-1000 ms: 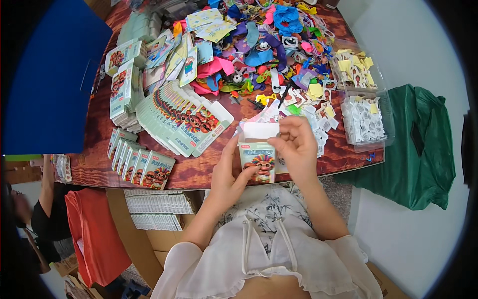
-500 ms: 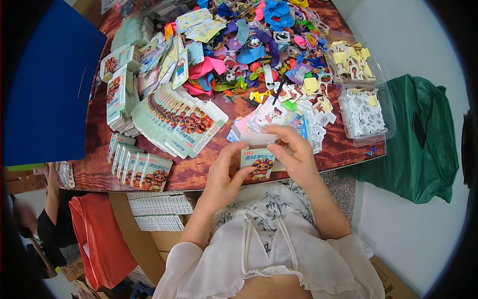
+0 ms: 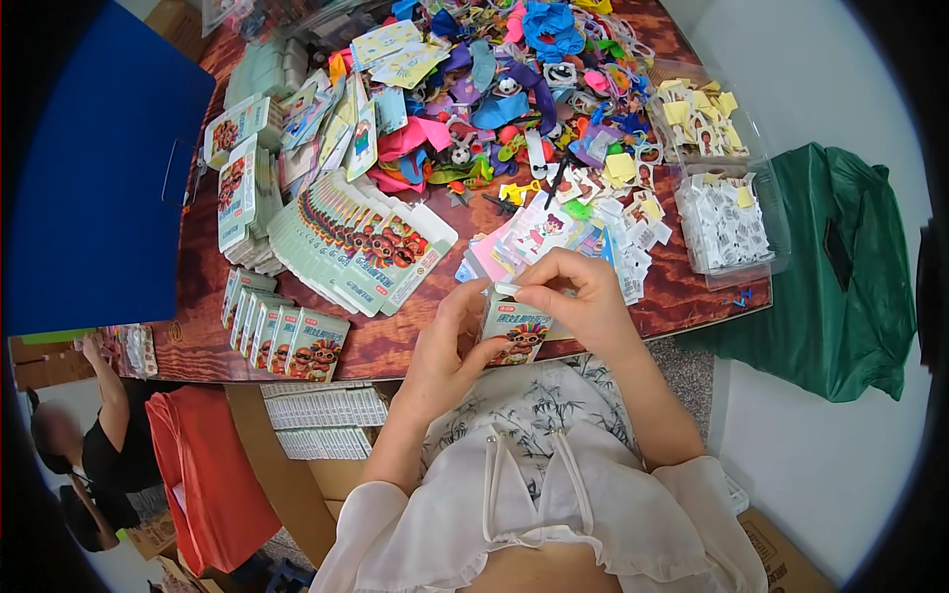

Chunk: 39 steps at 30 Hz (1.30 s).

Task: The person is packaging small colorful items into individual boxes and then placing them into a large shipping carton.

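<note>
Between my hands, at the table's front edge, is a small pale-green box (image 3: 516, 331) with a colourful cartoon picture. My left hand (image 3: 455, 336) is closed round its left side, thumb across the front. The fingers of my right hand (image 3: 568, 296) pinch at the box's top flap, which is folded down and partly covered by them. Just beyond lie flat picture cards (image 3: 539, 235). To the left, a fan of flat, unfolded boxes (image 3: 381, 257) spreads over the table, and several filled-out boxes (image 3: 314, 344) stand in a row at the front edge.
Small colourful toys and balloons (image 3: 504, 109) heap up at the back. Clear plastic trays (image 3: 727, 232) of small paper pieces stand at the right, beside a green bag (image 3: 840, 277). Stacked flat boxes (image 3: 242, 198) lie left. An open carton (image 3: 326, 420) sits below the table; a person (image 3: 94, 435) is at far left.
The box's top flap stood up before and is now folded down under my right fingers. My right hand has moved in over the box top, and the box is tilted slightly.
</note>
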Motion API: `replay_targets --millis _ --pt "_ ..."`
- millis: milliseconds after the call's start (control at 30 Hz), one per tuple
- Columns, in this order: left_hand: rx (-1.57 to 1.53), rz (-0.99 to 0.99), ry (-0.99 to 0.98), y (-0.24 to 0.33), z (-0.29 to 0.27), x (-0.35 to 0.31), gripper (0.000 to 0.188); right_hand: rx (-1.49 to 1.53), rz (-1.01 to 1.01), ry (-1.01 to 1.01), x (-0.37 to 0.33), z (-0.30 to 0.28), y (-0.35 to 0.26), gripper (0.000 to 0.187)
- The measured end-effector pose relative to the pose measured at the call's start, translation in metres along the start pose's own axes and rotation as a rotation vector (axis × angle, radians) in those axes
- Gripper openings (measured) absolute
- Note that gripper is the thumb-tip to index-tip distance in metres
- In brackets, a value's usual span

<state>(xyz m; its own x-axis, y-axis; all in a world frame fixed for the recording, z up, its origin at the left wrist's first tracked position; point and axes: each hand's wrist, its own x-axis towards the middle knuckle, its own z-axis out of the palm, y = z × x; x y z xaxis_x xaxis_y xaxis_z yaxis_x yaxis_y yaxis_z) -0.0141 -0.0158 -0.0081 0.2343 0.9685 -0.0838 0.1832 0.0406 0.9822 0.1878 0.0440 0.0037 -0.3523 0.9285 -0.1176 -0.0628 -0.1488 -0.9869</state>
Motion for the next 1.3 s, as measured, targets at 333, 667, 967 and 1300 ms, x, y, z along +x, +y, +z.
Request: replay_targets --millis 333,667,967,1300 --pt "-0.081 -0.05 -0.023 0.002 0.001 -0.001 0.073 0.083 0.151 -0.071 0.005 -0.013 -0.001 0.005" --pt "-0.12 0.011 0.019 -0.007 0.004 -0.003 0.071 -0.23 -0.244 -0.004 -0.016 -0.006 0.014 0.016" --pt "0.268 0.124 -0.004 0.011 -0.012 -0.002 0.054 -0.309 -0.321 -0.058 -0.015 0.002 0.008 0.02" --pt "0.935 0.054 0.399 0.029 -0.061 -0.063 0.052 -0.657 -0.211 -0.104 0.022 0.049 0.016 0.036"
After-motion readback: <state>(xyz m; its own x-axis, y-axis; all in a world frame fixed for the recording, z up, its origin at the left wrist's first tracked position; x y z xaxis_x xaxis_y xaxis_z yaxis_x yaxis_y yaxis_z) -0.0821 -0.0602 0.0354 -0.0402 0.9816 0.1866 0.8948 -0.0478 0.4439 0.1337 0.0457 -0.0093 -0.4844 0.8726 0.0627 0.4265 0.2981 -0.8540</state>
